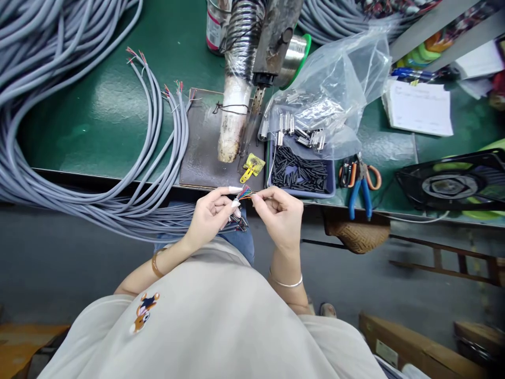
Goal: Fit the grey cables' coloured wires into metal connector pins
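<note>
My left hand (215, 210), with white coverings on its thumb and a fingertip, pinches a fan of thin coloured wires (245, 193) at the table's front edge. From the right, my right hand (278, 211) closes thumb and forefinger on the orange-brown ends of these wires. Just below my fingers, several small black-and-silver connectors (238, 222) hang over my lap among grey cables (173, 217). Whether the wires come out of one of these cables is hidden by my left hand.
Grey cable coils (23, 105) cover the left. A soldering iron (255, 105) and a wrapped duct (233, 116) hang over a brown board (203, 142). Right of them are a tray of black tubes (298, 171), a plastic bag (339, 89), pliers (360, 192) and a fan (450, 184).
</note>
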Tool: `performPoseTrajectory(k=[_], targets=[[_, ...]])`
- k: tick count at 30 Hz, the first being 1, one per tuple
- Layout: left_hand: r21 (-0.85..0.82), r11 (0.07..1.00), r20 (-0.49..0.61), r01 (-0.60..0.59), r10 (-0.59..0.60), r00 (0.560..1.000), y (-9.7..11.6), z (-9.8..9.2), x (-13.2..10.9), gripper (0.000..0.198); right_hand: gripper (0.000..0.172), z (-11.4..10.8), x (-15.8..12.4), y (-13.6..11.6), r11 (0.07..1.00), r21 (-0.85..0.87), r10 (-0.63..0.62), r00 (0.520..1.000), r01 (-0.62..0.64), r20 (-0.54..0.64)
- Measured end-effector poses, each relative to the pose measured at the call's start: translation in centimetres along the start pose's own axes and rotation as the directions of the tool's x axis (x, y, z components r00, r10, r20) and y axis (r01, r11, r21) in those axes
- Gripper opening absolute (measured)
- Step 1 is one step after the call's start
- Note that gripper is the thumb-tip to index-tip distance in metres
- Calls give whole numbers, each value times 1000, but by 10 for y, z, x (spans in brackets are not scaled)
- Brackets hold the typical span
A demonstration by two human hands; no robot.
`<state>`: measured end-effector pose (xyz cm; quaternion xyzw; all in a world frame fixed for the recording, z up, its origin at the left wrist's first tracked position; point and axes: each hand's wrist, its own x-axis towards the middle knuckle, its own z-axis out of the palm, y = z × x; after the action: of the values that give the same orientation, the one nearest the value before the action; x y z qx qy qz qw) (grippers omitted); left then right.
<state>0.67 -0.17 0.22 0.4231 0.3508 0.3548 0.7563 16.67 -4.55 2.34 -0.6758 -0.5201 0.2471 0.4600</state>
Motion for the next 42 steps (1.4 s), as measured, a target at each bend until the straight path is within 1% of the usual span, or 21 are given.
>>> performPoseTrajectory(k=[3,5,9,12,15,18,19,20,21,22,23,24,26,28,30,34,35,37,38,40,42], targets=[[-3,1000,-13,10,-10,1000,0,-1,1,39,18,-1,1,3,999,18,39,997,-38,-69],[-20,1000,-26,25,-25,999,-1,-2,3,35,18,-1,1,4,998,34,62,996,-59,-67],[-44,998,-19,38,-39,999,-3,-4,5,33,17,-2,4,4,994,56,96,995,-98,32],[-19,1000,-17,11,-11,1000,-5,-5,4,32,16,-1,6,4,987,99,117,987,-128,112],[116,990,-61,-85,92,994,-9,-4,3,26,15,1,5,4,979,134,140,983,-156,119],[336,908,-125,-250,306,944,-12,-3,3,16,17,4,3,2,986,116,113,992,-119,53],[380,882,-140,-280,354,925,-13,-2,3,14,17,5,2,2,989,107,97,995,-98,19],[386,878,-149,-283,362,920,-12,-2,4,14,18,5,1,2,991,105,85,996,-82,-20],[349,903,-149,-252,319,936,-11,-2,5,17,19,5,1,2,991,109,82,995,-76,-57],[274,943,-132,-187,229,964,-10,-3,6,23,19,6,1,2,990,117,89,993,-79,-84],[177,980,-89,-96,113,990,-8,-4,8,30,19,6,2,3,988,124,101,991,-89,-90],[79,997,-23,8,-7,1000,-6,-5,9,36,18,6,3,4,987,127,111,991,-102,-72],[-55,981,109,184,-177,978,-3,-7,12,44,15,7,5,6,985,127,120,993,-120,12],[-104,961,167,255,-236,957,-1,-9,14,46,14,9,6,7,983,132,115,989,-127,94],[-113,959,173,258,-237,956,-1,-9,14,47,14,11,6,8,982,137,112,986,-128,120],[-35,983,135,180,-174,975,-5,-8,12,45,14,12,6,6,991,86,88,990,-98,114],[23,991,117,131,-133,984,-6,-8,11,43,13,11,6,6,997,46,54,993,-59,106],[213,977,58,-32,20,998,-10,-8,9,35,11,10,4,4,994,-79,-64,994,71,87],[338,933,33,-124,119,992,-12,-8,8,29,11,10,4,2,977,-157,-133,987,145,87],[575,779,23,-252,293,956,-16,-9,7,22,13,11,2,0,924,-282,-238,965,259,108],[683,665,51,-302,369,928,-16,-9,6,23,13,12,1,-2,908,-305,-266,957,288,113]])
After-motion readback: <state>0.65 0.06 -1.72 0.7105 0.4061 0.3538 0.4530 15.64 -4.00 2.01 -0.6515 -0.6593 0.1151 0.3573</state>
